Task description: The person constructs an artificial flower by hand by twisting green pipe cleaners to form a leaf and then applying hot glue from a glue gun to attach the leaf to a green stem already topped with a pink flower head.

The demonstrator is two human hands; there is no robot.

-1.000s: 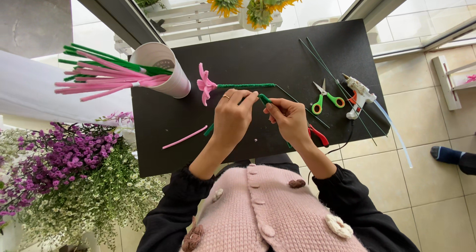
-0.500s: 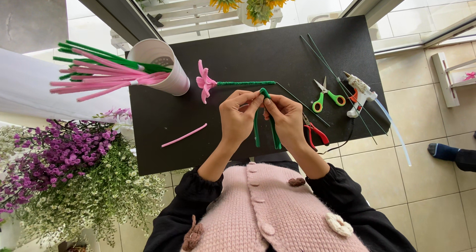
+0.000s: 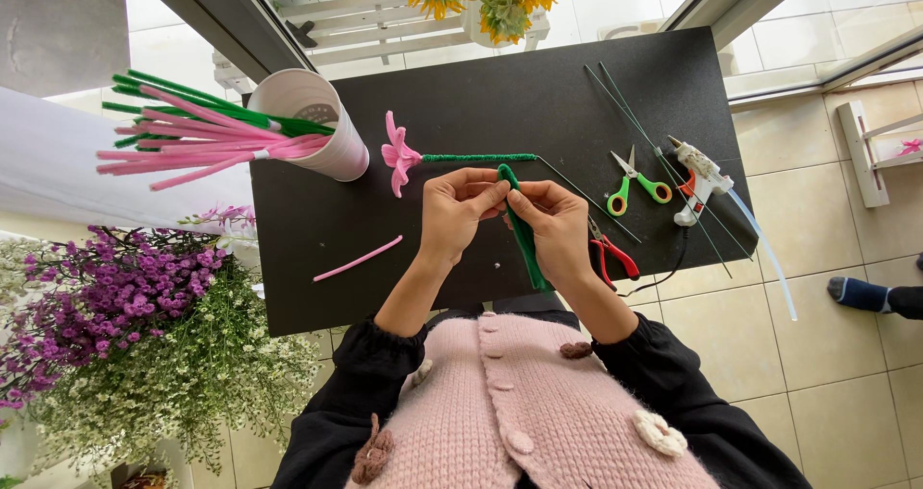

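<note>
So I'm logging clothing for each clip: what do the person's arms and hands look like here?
Both hands, the left hand and the right hand, are bare, with no gloves or visible rings. The forearms are uncovered; black long sleeves are pushed up and gathered near the elbows, under a pink knitted vest with small crocheted flowers.

the green pipe cleaner (image 3: 524, 234) is folded at its top, and the right hand (image 3: 558, 227) covers part of its length and its lower end near the wrist, while the pinch itself is hidden behind the fingertips of the left hand (image 3: 460, 210). just right of the right hand, the red-handled pliers (image 3: 611, 255) have their jaws tucked behind that hand. far to the right, a foot in a blue sock (image 3: 870, 295) is cut off by the picture's edge.
</note>
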